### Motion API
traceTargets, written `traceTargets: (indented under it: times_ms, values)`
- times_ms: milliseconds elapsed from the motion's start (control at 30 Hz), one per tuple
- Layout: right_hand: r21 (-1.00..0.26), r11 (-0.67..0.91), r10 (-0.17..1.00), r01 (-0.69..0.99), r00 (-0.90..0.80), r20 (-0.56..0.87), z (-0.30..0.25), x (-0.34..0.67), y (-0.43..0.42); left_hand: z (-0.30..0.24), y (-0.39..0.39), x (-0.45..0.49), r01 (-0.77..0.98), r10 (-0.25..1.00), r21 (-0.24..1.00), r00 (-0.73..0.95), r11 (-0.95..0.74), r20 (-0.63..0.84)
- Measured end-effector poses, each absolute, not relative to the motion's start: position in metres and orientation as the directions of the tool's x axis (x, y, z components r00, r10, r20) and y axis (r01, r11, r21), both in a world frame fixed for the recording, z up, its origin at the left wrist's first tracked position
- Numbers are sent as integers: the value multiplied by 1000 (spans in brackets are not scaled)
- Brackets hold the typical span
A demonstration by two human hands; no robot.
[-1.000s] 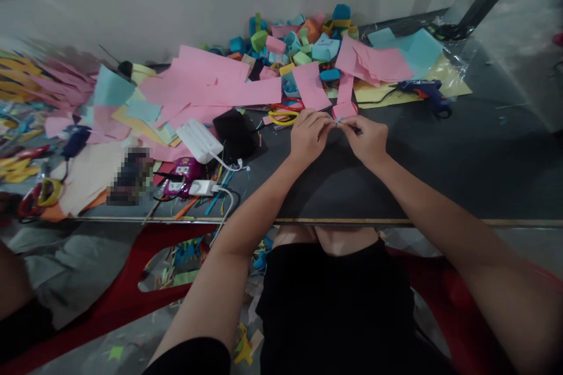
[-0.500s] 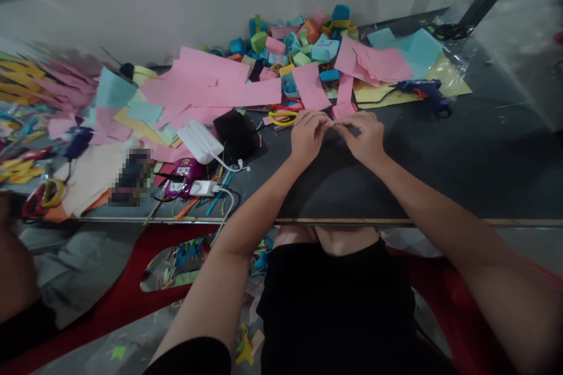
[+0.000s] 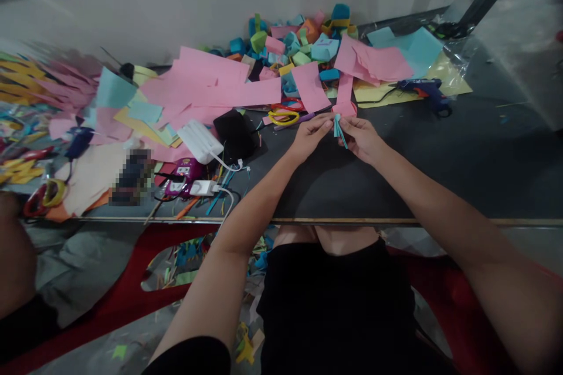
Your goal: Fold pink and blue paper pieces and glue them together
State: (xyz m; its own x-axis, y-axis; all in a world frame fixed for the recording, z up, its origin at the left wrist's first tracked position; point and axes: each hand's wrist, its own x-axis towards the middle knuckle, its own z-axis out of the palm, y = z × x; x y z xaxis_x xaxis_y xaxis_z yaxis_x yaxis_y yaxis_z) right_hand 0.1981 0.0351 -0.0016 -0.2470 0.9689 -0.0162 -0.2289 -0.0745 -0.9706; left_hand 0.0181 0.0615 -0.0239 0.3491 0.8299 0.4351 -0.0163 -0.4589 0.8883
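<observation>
Between my fingertips is a small piece of folded light-blue paper [image 3: 338, 127], with narrow strips hanging down from it. My left hand [image 3: 311, 136] pinches its left side, fingers closed. On the other side my right hand [image 3: 361, 136] is closed on the same paper with thumb and fingers. Just behind the hands lies a pink paper piece [image 3: 345, 108] with a rounded end. Scissors with yellow and red handles [image 3: 284, 118] rest to the left of my left hand, beside a slim purple tool [image 3: 308, 117].
Pink paper sheets [image 3: 206, 79] cover the back left, near a heap of small folded paper shapes [image 3: 303, 41]. A blue glue gun [image 3: 424, 91] lies at right. A white power bank [image 3: 200, 142] and a black case [image 3: 235, 133] are at left. Another person's arm [image 3: 15, 263] shows far left.
The light-blue paper, mostly hidden between my fingers before, now shows upright with its strips hanging. My hands have turned a little and moved slightly toward me.
</observation>
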Motion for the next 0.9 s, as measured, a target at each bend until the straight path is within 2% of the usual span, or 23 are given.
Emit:
traceTargets:
  times_ms: [133,233,600,700,767,900]
  values:
    - [-915,-311,921,-257,-319,-224,15,197,28,-22,58,20,-121,860,924,339,-362,381]
    - [-860,-414,887,-299,-346,-307,25,195,22,-19,55,20,-162,863,926,338,-340,376]
    - [-818,-474,869,-326,-323,-375,35,191,17,-22,59,18,-151,858,929,359,-336,369]
    - [-856,-439,881,-273,-319,-351,31,192,19,-25,62,17,-173,848,908,325,-381,418]
    - [-907,-351,922,-232,-258,-290,27,193,21,-27,63,17,-163,845,889,275,-428,458]
    - [-984,-61,984,-166,-175,-31,17,194,24,-28,64,18,-38,865,880,171,-473,472]
